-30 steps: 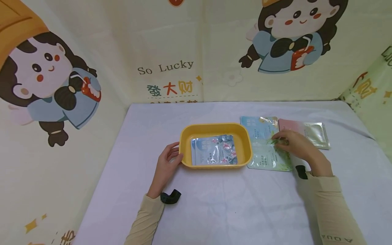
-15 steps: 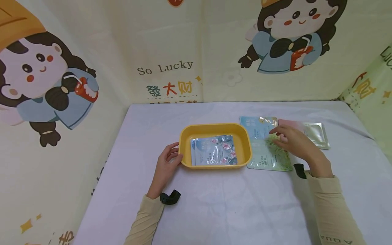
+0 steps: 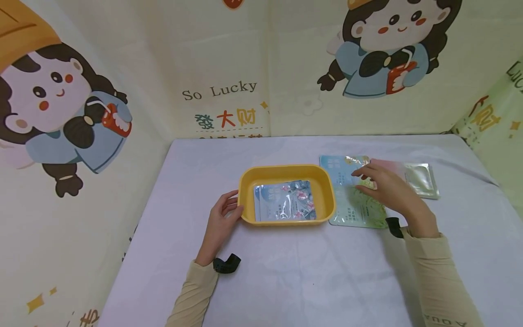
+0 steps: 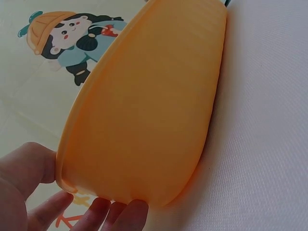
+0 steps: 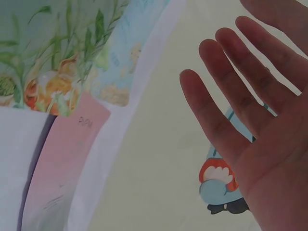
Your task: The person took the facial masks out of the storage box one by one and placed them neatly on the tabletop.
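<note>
A yellow tray (image 3: 328,195) lies on the white-covered table, with blue flowered sachets (image 3: 288,202) stacked flat inside it. At the tray's left end, my left hand (image 3: 222,220) holds on by the thumb at the rim and the fingers against the outer wall. To the tray's right, a green sachet (image 3: 351,211) lies against a light blue sachet (image 3: 337,170). My right hand (image 3: 388,188) hovers over these sachets, its fingers loosely bent and nothing between them. Its palm shows in the right wrist view. Partly hidden behind it is a pink and silver sachet (image 3: 421,179).
A cream cloth backdrop (image 3: 294,118) printed with cartoon figures rises behind the table and on both sides. White cloth (image 3: 310,272) covers the table in front of the tray. Each wrist carries a black camera (image 3: 227,263).
My right hand has let go of the green sachet and shifted slightly left, its fingers spreading. My left hand and the tray have stayed in place.
</note>
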`<state>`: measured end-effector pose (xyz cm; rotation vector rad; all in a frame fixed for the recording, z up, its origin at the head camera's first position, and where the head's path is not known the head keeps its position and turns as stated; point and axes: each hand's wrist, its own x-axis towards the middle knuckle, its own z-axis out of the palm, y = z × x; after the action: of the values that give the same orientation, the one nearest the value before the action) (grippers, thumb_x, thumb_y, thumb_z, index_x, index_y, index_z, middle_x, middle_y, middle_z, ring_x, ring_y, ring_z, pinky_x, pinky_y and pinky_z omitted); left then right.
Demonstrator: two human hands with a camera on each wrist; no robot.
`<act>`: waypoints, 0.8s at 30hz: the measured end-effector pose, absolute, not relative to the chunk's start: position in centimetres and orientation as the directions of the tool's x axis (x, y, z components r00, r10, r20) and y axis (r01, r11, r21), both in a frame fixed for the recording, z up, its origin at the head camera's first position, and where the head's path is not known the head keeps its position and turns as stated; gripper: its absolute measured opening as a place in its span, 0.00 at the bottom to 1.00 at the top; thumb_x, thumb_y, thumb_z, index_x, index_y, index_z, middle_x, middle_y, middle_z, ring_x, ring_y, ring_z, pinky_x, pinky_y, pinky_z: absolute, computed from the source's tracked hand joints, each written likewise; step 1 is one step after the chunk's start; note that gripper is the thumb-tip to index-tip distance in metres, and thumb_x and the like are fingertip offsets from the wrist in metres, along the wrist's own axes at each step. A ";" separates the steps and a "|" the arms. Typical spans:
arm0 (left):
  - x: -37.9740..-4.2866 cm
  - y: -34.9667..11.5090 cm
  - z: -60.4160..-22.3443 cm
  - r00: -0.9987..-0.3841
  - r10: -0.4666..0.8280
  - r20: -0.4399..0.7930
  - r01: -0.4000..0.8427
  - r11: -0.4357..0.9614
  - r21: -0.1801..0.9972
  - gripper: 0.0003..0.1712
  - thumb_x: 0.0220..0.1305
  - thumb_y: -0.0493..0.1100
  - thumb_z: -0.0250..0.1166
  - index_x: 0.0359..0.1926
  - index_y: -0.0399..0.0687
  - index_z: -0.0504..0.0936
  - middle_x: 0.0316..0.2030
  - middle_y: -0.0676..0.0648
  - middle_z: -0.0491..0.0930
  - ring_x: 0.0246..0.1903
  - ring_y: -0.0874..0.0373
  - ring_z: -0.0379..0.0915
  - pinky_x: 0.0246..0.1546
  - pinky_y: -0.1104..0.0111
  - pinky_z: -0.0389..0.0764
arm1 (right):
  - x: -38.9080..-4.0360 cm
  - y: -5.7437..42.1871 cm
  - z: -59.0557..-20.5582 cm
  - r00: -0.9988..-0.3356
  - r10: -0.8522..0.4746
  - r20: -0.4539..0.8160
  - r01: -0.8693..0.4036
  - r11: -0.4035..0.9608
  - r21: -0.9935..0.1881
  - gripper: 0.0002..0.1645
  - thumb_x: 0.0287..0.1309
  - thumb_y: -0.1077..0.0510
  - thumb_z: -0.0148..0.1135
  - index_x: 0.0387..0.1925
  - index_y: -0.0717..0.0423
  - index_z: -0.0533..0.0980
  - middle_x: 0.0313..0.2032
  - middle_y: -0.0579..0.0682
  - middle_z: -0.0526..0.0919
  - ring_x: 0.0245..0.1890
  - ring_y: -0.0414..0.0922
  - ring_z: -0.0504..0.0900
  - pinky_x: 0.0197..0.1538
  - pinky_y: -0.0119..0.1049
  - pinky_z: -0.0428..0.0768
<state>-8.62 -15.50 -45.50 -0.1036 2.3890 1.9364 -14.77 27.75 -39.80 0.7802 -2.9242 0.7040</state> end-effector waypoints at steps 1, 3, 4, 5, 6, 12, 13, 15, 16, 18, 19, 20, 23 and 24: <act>-8.6 -15.5 -45.5 -0.995 -0.011 -0.095 -0.095 0.206 0.974 0.26 0.67 0.40 0.65 0.65 0.56 0.73 0.57 0.44 0.77 0.55 0.51 0.76 0.45 0.71 0.84 | -14.7 27.6 -39.7 -0.874 -0.464 0.143 -0.478 0.772 -0.419 0.18 0.56 0.64 0.70 0.49 0.61 0.79 0.45 0.56 0.81 0.45 0.54 0.80 0.47 0.53 0.82; -8.6 -15.5 -45.4 -0.995 -0.011 -0.101 -0.101 0.211 0.972 0.26 0.67 0.41 0.65 0.65 0.57 0.72 0.57 0.45 0.77 0.55 0.51 0.76 0.45 0.72 0.84 | -14.7 27.2 -39.5 -0.880 -0.458 0.129 -0.467 0.781 -0.416 0.18 0.58 0.62 0.70 0.50 0.61 0.79 0.47 0.57 0.82 0.46 0.54 0.80 0.49 0.53 0.82; -8.6 -15.5 -45.4 -0.995 -0.012 -0.104 -0.104 0.212 0.972 0.26 0.67 0.41 0.65 0.65 0.57 0.72 0.57 0.45 0.77 0.55 0.51 0.76 0.46 0.72 0.84 | -14.7 26.9 -39.4 -0.881 -0.456 0.123 -0.463 0.785 -0.412 0.19 0.58 0.62 0.70 0.51 0.61 0.79 0.47 0.57 0.82 0.46 0.54 0.80 0.49 0.53 0.82; -8.7 -15.5 -45.4 -0.994 -0.012 -0.107 -0.107 0.213 0.971 0.26 0.67 0.42 0.65 0.65 0.58 0.72 0.57 0.45 0.77 0.55 0.51 0.76 0.46 0.72 0.84 | -14.7 26.7 -39.3 -0.882 -0.456 0.116 -0.461 0.787 -0.411 0.19 0.59 0.61 0.69 0.51 0.61 0.79 0.48 0.57 0.82 0.47 0.54 0.80 0.50 0.53 0.82; -8.7 -15.5 -45.4 -0.994 -0.012 -0.110 -0.110 0.213 0.971 0.26 0.67 0.42 0.65 0.65 0.57 0.72 0.57 0.45 0.77 0.55 0.51 0.76 0.46 0.72 0.83 | -14.7 26.4 -39.2 -0.883 -0.456 0.111 -0.459 0.789 -0.408 0.19 0.59 0.60 0.69 0.51 0.61 0.79 0.49 0.57 0.82 0.47 0.54 0.80 0.51 0.54 0.81; -8.8 -15.7 -45.4 -0.993 -0.009 -0.115 -0.115 0.204 0.972 0.26 0.67 0.42 0.65 0.65 0.56 0.73 0.57 0.44 0.76 0.55 0.50 0.76 0.46 0.72 0.83 | -14.8 25.1 -38.7 -0.873 -0.473 0.115 -0.476 0.779 -0.409 0.19 0.62 0.57 0.67 0.52 0.60 0.78 0.51 0.58 0.81 0.48 0.55 0.80 0.50 0.54 0.82; -8.7 -15.7 -45.4 -0.993 -0.009 -0.115 -0.115 0.204 0.972 0.26 0.67 0.42 0.65 0.65 0.56 0.73 0.57 0.44 0.76 0.55 0.50 0.76 0.46 0.72 0.83 | -14.9 24.9 -38.7 -0.873 -0.475 0.113 -0.476 0.777 -0.412 0.19 0.62 0.57 0.67 0.53 0.59 0.78 0.51 0.58 0.81 0.48 0.55 0.80 0.50 0.54 0.82; -8.7 -15.7 -45.3 -0.993 -0.011 -0.114 -0.114 0.210 0.971 0.26 0.67 0.42 0.65 0.65 0.56 0.73 0.57 0.44 0.77 0.55 0.51 0.76 0.46 0.73 0.83 | -14.9 24.4 -38.6 -0.873 -0.477 0.105 -0.473 0.774 -0.421 0.19 0.63 0.57 0.67 0.53 0.59 0.78 0.51 0.57 0.80 0.49 0.55 0.80 0.51 0.54 0.81; -8.7 -15.7 -45.3 -0.993 -0.012 -0.113 -0.113 0.212 0.971 0.26 0.67 0.42 0.65 0.65 0.56 0.73 0.57 0.44 0.77 0.55 0.51 0.76 0.46 0.73 0.83 | -15.0 24.2 -38.6 -0.874 -0.475 0.099 -0.469 0.774 -0.426 0.20 0.63 0.56 0.66 0.54 0.59 0.78 0.52 0.57 0.80 0.49 0.55 0.79 0.51 0.54 0.82; -8.7 -15.7 -45.2 -0.993 -0.012 -0.115 -0.115 0.213 0.970 0.26 0.67 0.42 0.65 0.65 0.56 0.73 0.57 0.44 0.77 0.55 0.51 0.76 0.46 0.72 0.83 | -15.1 23.8 -38.7 -0.875 -0.475 0.090 -0.464 0.773 -0.433 0.20 0.63 0.56 0.67 0.54 0.58 0.77 0.52 0.57 0.80 0.50 0.55 0.79 0.52 0.54 0.82; -8.7 -15.6 -45.3 -0.993 -0.012 -0.116 -0.116 0.214 0.970 0.26 0.67 0.42 0.65 0.65 0.56 0.73 0.57 0.44 0.77 0.55 0.51 0.76 0.46 0.73 0.83 | -15.1 23.6 -38.7 -0.875 -0.477 0.087 -0.464 0.771 -0.437 0.20 0.63 0.56 0.67 0.55 0.58 0.77 0.51 0.57 0.79 0.50 0.55 0.79 0.52 0.54 0.82; -8.8 -15.7 -45.3 -0.993 -0.013 -0.119 -0.119 0.215 0.969 0.26 0.67 0.42 0.65 0.65 0.56 0.73 0.57 0.44 0.77 0.55 0.51 0.76 0.46 0.73 0.83 | -15.1 23.3 -38.7 -0.873 -0.480 0.088 -0.466 0.767 -0.440 0.21 0.63 0.56 0.67 0.55 0.58 0.77 0.51 0.56 0.79 0.50 0.54 0.79 0.52 0.53 0.82; -8.8 -15.6 -45.2 -0.991 -0.008 -0.132 -0.131 0.214 0.968 0.27 0.68 0.41 0.65 0.67 0.55 0.71 0.59 0.43 0.76 0.57 0.50 0.75 0.46 0.73 0.83 | -15.2 22.7 -38.7 -0.868 -0.488 0.087 -0.471 0.758 -0.451 0.22 0.62 0.55 0.67 0.55 0.59 0.77 0.52 0.56 0.78 0.50 0.54 0.78 0.53 0.52 0.81; -8.8 -15.6 -45.1 -0.990 -0.006 -0.138 -0.136 0.214 0.967 0.28 0.68 0.41 0.65 0.67 0.54 0.71 0.59 0.42 0.75 0.57 0.49 0.75 0.46 0.73 0.83 | -15.2 22.4 -38.7 -0.868 -0.490 0.083 -0.471 0.757 -0.453 0.22 0.62 0.55 0.67 0.56 0.59 0.77 0.52 0.56 0.78 0.50 0.54 0.78 0.53 0.52 0.81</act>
<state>-8.78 -15.62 -45.13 -0.1393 2.3646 1.9024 -15.17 22.43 -38.72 0.8157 -2.9822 0.7524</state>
